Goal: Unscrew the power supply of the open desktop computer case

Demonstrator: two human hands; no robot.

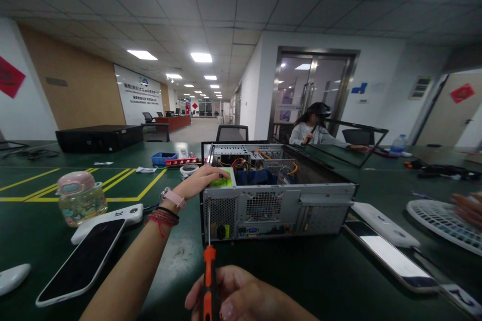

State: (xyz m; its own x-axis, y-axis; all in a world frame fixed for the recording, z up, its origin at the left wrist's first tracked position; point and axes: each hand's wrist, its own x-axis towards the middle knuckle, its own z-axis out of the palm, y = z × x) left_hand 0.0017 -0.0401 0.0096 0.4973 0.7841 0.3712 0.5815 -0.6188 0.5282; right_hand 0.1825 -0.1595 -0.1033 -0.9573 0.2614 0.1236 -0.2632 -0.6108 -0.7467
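Note:
An open computer case [293, 210] lies on its side on the green table, its back panel facing me. Wires and metal brackets show inside. At its near left corner sits a power supply [228, 178] with a yellow-green label. My left hand [199, 180] lies flat on top of it, fingers stretched out. In my right hand [235, 291] is a screwdriver [210, 281] with an orange and black handle, its fingers closed around that handle. The long shaft points up at the power supply's perforated rear panel; whether the tip touches a screw I cannot tell.
To the left stand a pink-lidded bottle [80, 198], a phone [85, 263] and a blue tray [164, 158]. A second phone [393, 256] and a white basket [444, 223] with another person's hand are on the right. Across the table sits a person [312, 128].

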